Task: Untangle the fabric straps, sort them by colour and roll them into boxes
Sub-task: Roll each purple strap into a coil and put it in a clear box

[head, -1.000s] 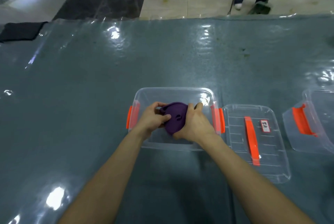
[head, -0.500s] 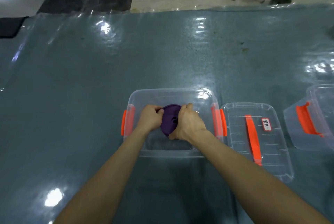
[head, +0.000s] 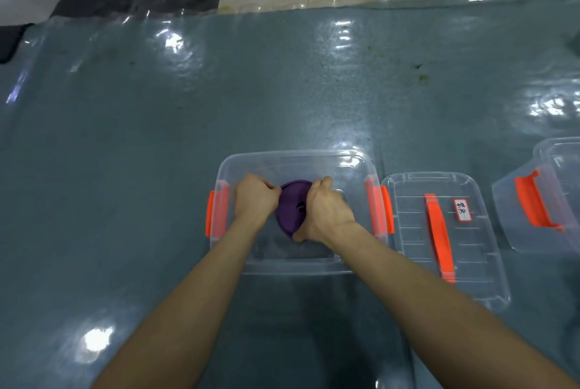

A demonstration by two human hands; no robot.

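We lower a rolled purple strap [head: 293, 209] into the clear box [head: 292, 154] on the tabletop [head: 157, 137].
Inside the box, our left hand [head: 255, 200] is curled round the roll's left edge, and our right hand [head: 326, 212] wraps its right side, thumb under the near edge. The roll sits between them, low in the box. We judge it light and soft, and likely to spring loose, so it is best gripped across the flat faces and rim. We see nothing else in the box. Just right of the box lies its lid [head: 470, 263], flat, with an orange handle and a label [head: 463, 209]. Farther right a second box [head: 558, 200] is cut off by the frame, so we cannot tell what it holds.
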